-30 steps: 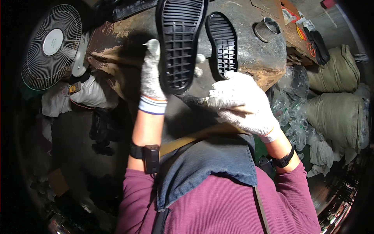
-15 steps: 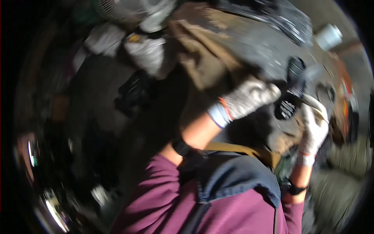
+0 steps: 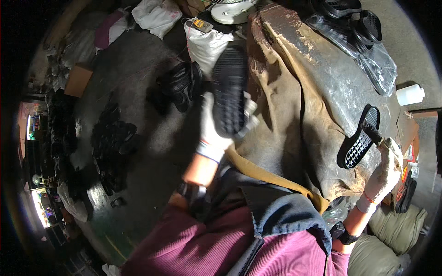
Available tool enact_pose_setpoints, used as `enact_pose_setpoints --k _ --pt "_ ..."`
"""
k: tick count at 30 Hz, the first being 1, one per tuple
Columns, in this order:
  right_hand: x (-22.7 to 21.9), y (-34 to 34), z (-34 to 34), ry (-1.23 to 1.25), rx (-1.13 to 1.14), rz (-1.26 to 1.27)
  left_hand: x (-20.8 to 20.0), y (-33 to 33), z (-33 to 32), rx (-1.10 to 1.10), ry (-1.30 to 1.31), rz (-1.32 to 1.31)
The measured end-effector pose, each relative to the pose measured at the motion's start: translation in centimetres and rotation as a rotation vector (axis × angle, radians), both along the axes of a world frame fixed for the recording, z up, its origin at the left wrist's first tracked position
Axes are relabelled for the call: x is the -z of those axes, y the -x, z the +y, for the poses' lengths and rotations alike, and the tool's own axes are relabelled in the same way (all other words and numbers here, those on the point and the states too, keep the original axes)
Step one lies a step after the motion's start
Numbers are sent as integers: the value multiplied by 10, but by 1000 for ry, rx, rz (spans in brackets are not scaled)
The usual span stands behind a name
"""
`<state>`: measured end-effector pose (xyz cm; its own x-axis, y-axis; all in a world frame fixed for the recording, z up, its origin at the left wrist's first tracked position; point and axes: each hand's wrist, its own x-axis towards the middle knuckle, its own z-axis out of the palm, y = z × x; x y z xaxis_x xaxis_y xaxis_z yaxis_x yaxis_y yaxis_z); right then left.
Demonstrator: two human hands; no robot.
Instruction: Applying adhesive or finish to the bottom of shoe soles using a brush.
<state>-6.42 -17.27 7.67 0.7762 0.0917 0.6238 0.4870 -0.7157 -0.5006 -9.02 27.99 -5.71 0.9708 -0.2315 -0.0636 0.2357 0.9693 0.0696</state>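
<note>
My left hand (image 3: 212,124), in a pale knit glove, is closed round a black ridged shoe sole (image 3: 230,92), held up over the left edge of the leather-draped work surface (image 3: 281,115). Its tread faces me, slightly blurred. At the right of that surface lies another black sole (image 3: 359,149) with a pale grid of studs. Beside it, my gloved right hand (image 3: 387,168) has its fingers pinched together at a short dark strip by the sole's edge. Whether that strip belongs to the sole or is a separate piece I cannot tell.
Black sandals (image 3: 182,85) sit on the dark floor at left, with a dark heap (image 3: 113,133) beyond. More black footwear (image 3: 366,27) rests on plastic at the far right, near a white container (image 3: 410,94). White sacks (image 3: 205,48) and a fan base (image 3: 232,13) stand ahead.
My left hand has moved left, away from my right hand, and now holds the sole up. My view has shifted too. My right hand stays beside the studded sole.
</note>
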Motion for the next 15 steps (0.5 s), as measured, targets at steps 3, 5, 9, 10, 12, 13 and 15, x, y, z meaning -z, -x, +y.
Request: enact_pose_setpoints --k 3,5,9,10,12,13,15 --pt "-4 4 2 -442 0 95 31 -27 77 -315 45 47" --pt "-5 8 -5 -222 87 56 40 -49 116 -608 57 111" --pt "-35 21 23 -339 394 279 88 -61 94 -557 415 496" --pt "-27 24 13 -352 431 304 90 -60 77 -505 334 464" --pt "-27 22 13 -412 560 376 85 -53 49 -363 132 317" --pt "-9 20 -15 -225 564 226 66 -59 30 -280 23 200" --pt "-17 11 -54 130 515 -40 -21 -72 -65 -102 -851 0"
